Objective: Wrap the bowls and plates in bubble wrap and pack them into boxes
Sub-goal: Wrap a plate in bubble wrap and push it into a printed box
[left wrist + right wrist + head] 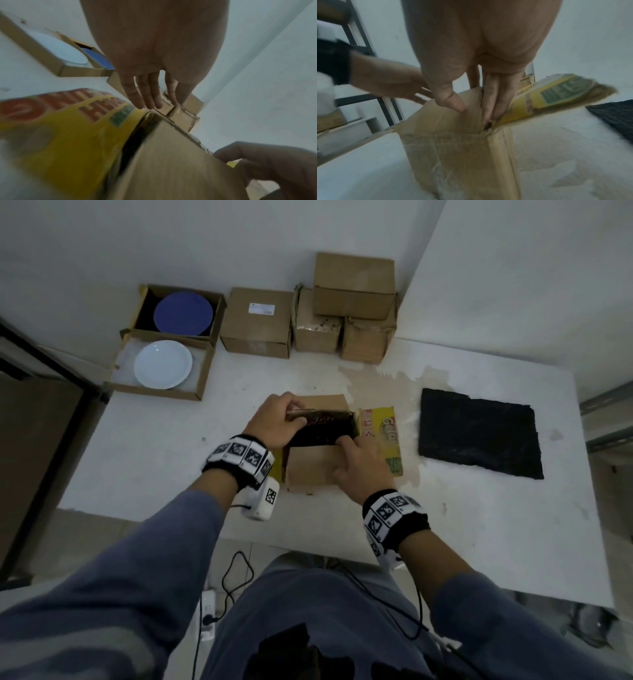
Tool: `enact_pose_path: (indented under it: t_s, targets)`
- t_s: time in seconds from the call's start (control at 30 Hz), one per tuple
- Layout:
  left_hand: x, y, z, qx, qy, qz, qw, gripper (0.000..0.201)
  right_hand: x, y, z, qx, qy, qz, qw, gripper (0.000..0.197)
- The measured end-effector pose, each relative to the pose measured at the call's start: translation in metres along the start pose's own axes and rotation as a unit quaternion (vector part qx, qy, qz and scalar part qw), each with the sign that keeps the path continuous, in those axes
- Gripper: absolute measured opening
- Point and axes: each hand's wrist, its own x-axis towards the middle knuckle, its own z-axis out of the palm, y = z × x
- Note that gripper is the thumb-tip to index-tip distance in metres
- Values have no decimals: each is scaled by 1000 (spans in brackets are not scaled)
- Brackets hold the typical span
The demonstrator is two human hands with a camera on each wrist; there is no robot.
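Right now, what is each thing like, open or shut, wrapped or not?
middle box, open
dark wrapped bundle, partly inside the middle box
black wrap sheet, lying flat, unused
blue plate, unwrapped, in an open box
white plate, unwrapped, in an open box
back boxes, shut, one stacked on two
left hand, on the bundle's end, grip unclear
right hand, pinching the middle box's near flap

- You are getting one word only: "Gold" is showing faintly on the yellow flap (380, 436) of the carton (308, 469).
- Red block lettering on that flap is blurring past reading in the left wrist view.
- The white label (261, 309) on a closed box (257, 333) is carrying print too small to read.
- The wristbands (239, 455) are displaying black-and-white square code markers, with no characters.
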Motion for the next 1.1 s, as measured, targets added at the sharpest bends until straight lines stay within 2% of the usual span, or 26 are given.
enact_pose_path:
  t_s: [0.1,0.2,0.3,0.4,0.47,0.53,0.6,0.63,0.7,0.73,0.77,0.83,0.9,0.97,1.03,1.1]
  targets:
    - [29,14,4,29,-44,-66,996,50,-6,0,15,-15,49,10,999,68]
    - [49,25,12,36,-84,-145,985,73,-11,3,24,-69,89,1,994,69]
    - [64,20,14,-8,-55,-220,974,91,-11,5,26,-98,98,21,990,63]
    - [68,13,4,-78,2,-252,965,87,-9,10,26,-78,115,24,990,57]
    - [59,12,-3,-130,59,-216,966,86,-8,15,28,-63,127,27,990,56]
    - [43,12,-8,-139,109,-143,974,86,-6,21,26,-48,140,31,989,56]
    - [24,10,-9,-129,122,-62,982,74,-4,25,21,-31,163,62,984,60]
    - [14,10,-9,-103,100,-20,989,62,-4,28,17,-26,178,88,980,64]
    - [-3,9,-7,24,12,49,998,39,-4,32,10,-19,205,144,968,77]
    - [-12,9,-3,94,-37,69,993,34,-5,35,7,-9,218,164,962,84]
    - [-19,8,2,150,-80,80,982,38,-5,37,6,11,226,172,959,90]
    - [-30,3,17,215,-129,91,964,60,-7,41,5,91,222,151,959,92]
    - [-38,-1,30,241,-111,107,958,72,-11,40,5,181,210,106,955,85]
    - [-41,-4,36,252,-81,123,957,74,-16,37,7,225,198,55,952,80]
    - [-43,-8,37,249,-69,136,956,73,-20,33,11,209,170,-3,963,73]
    - [-47,-10,34,210,-56,133,967,67,-23,31,22,110,139,-65,982,57]
